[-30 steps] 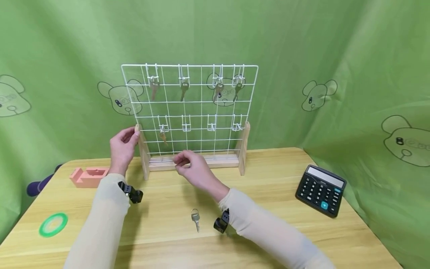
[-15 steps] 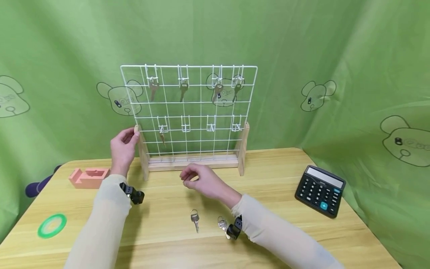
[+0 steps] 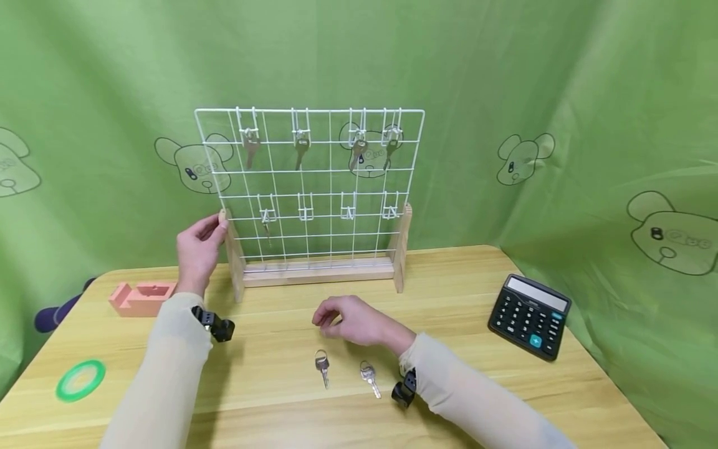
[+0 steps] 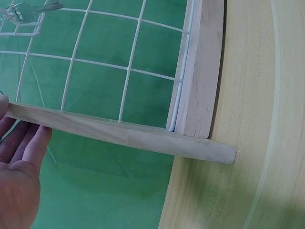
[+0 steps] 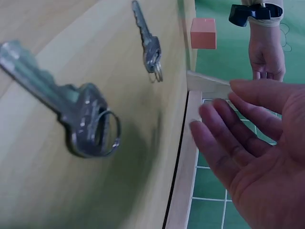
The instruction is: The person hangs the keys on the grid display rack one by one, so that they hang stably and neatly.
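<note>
Counting two keys (image 3: 322,367) flat, five hanging keys (image 3: 300,147).

Left hand (image 3: 197,249) raised, arm extended forward, fingers straight and resting against an upright. Right hand (image 3: 352,320) hovers low, palm down, fingers loosely curled, holding nothing. Both forearms sleeved, a black wrist unit on each.
</note>
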Demonstrator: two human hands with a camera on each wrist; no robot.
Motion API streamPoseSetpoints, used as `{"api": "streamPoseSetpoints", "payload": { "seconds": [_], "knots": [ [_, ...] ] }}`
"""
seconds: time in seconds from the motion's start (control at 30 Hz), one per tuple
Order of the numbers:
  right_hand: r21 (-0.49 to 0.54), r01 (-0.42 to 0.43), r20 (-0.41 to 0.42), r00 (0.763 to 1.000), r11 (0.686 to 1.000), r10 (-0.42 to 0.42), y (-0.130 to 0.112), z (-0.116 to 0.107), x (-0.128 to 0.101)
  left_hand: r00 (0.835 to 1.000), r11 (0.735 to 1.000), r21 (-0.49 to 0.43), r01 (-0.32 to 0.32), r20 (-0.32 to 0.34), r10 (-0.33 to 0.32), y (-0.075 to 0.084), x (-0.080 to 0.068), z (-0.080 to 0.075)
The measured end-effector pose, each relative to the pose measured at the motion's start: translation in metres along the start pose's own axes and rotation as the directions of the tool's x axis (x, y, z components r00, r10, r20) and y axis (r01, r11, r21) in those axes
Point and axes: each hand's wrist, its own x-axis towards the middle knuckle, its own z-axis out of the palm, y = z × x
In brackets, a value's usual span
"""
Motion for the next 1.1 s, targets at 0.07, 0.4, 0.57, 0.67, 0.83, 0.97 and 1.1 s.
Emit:
{"api": "streamPoseSetpoints", "payload": {
  "seconds": [0.07,0.4,0.57,0.67,0.83,0.97,1.1],
  "knots": [
    [-0.021,-0.004,0.026,1.0,1.0,0.004,0.003,0.001,-0.001,1.0,1.0,0.005,-0.004,0.002,0.004,0.0,0.0,0.0],
    [-0.117,-0.009,0.097,0.995,0.993,0.021,0.01,0.009,-0.006,1.0,1.0,0.009,0.004,-0.004,-0.004,-0.002,0.0,0.0],
    [-0.143,0.007,0.102,0.995,0.99,0.008,0.011,0.012,-0.006,1.0,1.0,0.011,-0.004,-0.007,0.004,-0.002,0.0,0.0],
    [-0.155,0.0,0.096,0.995,0.988,0.015,0.012,0.015,-0.005,1.0,1.0,0.011,-0.003,-0.01,0.003,-0.001,0.0,0.0],
    [-0.184,-0.026,0.082,0.996,0.983,0.041,0.01,0.019,-0.003,1.0,1.0,0.016,0.011,-0.014,-0.011,-0.001,0.001,0.0],
    [-0.241,-0.068,0.06,0.995,0.968,0.084,0.006,0.022,-0.002,1.0,1.0,0.021,0.018,-0.008,-0.017,-0.001,0.001,0.0],
    [-0.283,-0.116,0.029,0.991,0.952,0.129,0.003,0.026,0.0,1.0,1.0,0.014,0.019,-0.014,-0.018,-0.002,0.002,0.0]
  ]
}}
